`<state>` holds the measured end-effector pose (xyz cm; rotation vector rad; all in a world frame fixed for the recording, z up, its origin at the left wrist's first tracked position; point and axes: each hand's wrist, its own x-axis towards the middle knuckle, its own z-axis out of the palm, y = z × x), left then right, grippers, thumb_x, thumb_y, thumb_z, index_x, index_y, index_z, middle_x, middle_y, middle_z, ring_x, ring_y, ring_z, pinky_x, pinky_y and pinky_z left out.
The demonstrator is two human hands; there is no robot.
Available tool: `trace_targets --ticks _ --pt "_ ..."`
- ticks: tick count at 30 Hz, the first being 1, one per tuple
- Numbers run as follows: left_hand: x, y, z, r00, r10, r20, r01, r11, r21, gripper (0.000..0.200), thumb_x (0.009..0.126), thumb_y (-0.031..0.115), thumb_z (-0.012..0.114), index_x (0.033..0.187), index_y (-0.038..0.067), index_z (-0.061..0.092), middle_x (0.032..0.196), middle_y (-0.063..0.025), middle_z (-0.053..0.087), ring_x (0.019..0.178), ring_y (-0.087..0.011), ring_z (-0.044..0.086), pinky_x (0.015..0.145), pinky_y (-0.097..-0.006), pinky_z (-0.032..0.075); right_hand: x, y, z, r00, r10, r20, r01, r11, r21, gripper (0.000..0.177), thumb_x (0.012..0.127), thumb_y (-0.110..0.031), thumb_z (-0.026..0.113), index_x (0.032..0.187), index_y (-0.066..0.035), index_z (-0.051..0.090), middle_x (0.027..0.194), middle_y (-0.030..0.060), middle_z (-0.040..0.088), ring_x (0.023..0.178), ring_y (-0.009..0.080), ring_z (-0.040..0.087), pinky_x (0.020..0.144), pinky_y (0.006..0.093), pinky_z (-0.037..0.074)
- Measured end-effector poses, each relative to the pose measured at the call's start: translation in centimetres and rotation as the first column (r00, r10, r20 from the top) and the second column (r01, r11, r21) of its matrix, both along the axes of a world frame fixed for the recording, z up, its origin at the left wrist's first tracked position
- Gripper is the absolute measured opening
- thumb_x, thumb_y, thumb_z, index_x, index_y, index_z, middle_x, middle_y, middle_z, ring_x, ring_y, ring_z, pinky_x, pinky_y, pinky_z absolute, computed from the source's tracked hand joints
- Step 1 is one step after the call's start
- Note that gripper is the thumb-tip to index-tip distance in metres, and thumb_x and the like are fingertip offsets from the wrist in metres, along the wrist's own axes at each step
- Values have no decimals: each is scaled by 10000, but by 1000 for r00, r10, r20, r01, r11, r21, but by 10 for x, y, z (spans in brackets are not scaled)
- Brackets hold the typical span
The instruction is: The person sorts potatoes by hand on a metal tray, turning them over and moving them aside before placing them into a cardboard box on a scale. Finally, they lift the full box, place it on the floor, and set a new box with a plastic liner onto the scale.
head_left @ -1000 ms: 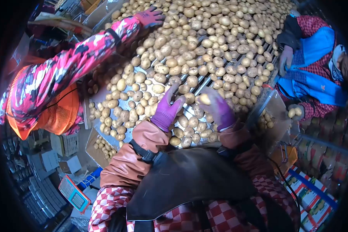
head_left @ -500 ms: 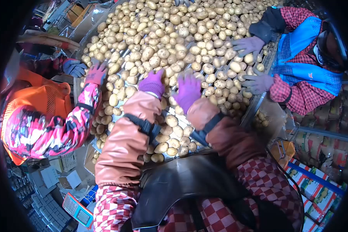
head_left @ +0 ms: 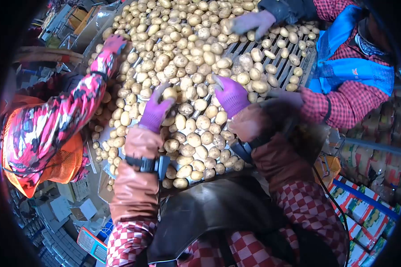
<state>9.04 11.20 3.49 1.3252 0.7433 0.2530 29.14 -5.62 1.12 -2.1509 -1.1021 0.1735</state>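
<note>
Pale potatoes (head_left: pixel 194 139) cover a slatted metal sorting table in front of me. My left hand (head_left: pixel 155 109), in a purple glove, is among them with thumb and fingers apart. A potato (head_left: pixel 169 93) lies at the gap between that thumb and the fingers; a firm hold on it does not show. To the right, my right hand (head_left: pixel 231 96), also purple-gloved, rests at the potatoes with its fingers stretched forward and inward. Nothing is visibly gripped in it. Potatoes are gathered between both hands and down to the near edge.
At the right, a co-worker in a blue vest (head_left: pixel 356 73) reaches over bare slats (head_left: pixel 278 62) with a gloved hand (head_left: pixel 254 24). Another person's camouflage sleeve (head_left: pixel 62 120) extends from the left. Printed cartons (head_left: pixel 365 213) stand lower right; a calculator-like device (head_left: pixel 92 244) lies lower left.
Both my hands have moved apart, the right one outward, and more potatoes lie between them. The right co-worker's upper hand swept up and left, baring slats. The left person's hand reached farther away.
</note>
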Motion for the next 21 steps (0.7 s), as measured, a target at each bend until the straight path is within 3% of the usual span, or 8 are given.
trace_targets --ticks 3,5,9,12,16,18,20,21 --pt "-39 -34 28 983 61 175 -1 947 -321 513 949 260 536 1395 47 398 1038 -103 621 657 -129 586 515 -223 446 7 27 24 998 43 42 -16 862 -506 447 873 -234 597 1303 -115 575 1236 155 614 1173 272 583 994 384 457" --pt "-58 -51 21 945 142 295 41 842 -538 484 964 286 525 1387 83 405 1117 -147 615 676 -169 592 510 -221 430 14 34 41 904 424 62 -226 594 -772 431 880 -226 564 1296 -116 580 1225 167 618 1185 277 574 1003 381 452" --pt "-71 -78 -8 846 358 394 191 486 -853 446 967 274 537 1377 130 440 1279 -194 549 809 -249 600 573 -276 471 5 36 96 823 563 -68 -279 298 -913 447 884 -230 524 1320 -143 562 1345 165 533 1288 293 484 1059 369 410" --pt "-63 -89 -17 831 387 400 246 389 -888 485 968 285 541 1406 120 414 1361 -168 502 1038 -318 598 698 -330 528 29 35 25 870 473 -138 -346 388 -854 502 863 -235 558 1359 -169 523 1357 169 525 1326 287 449 1075 355 396" --pt "-51 -93 -3 722 588 365 241 281 -929 483 957 341 541 1369 101 465 1379 -154 502 1307 -389 446 954 -496 490 11 44 21 976 46 -214 -114 941 -319 549 824 -191 675 1348 -150 520 1161 145 660 1036 306 637 918 402 495" --pt "-47 -93 -1 743 598 300 126 315 -941 501 959 413 504 1350 100 487 1366 -165 512 1252 -378 498 980 -539 467 -35 24 29 878 219 -426 -220 974 48 538 839 -276 682 1339 -148 530 1136 151 666 987 301 659 856 414 516" --pt "-47 -91 -3 762 563 321 135 346 -928 520 960 446 482 1348 100 487 1364 -167 512 1227 -376 518 968 -543 480 -71 16 64 839 436 -325 -536 762 -363 580 868 -427 632 1340 -103 533 1160 175 649 1052 307 635 912 425 496" --pt "-50 -90 -8 779 555 292 94 358 -929 550 960 492 449 1340 97 491 1352 -172 520 1198 -373 539 918 -511 513 -70 18 56 839 462 -288 -530 813 -239 542 874 -387 645 1331 -115 543 1150 165 649 1025 281 639 892 403 503"
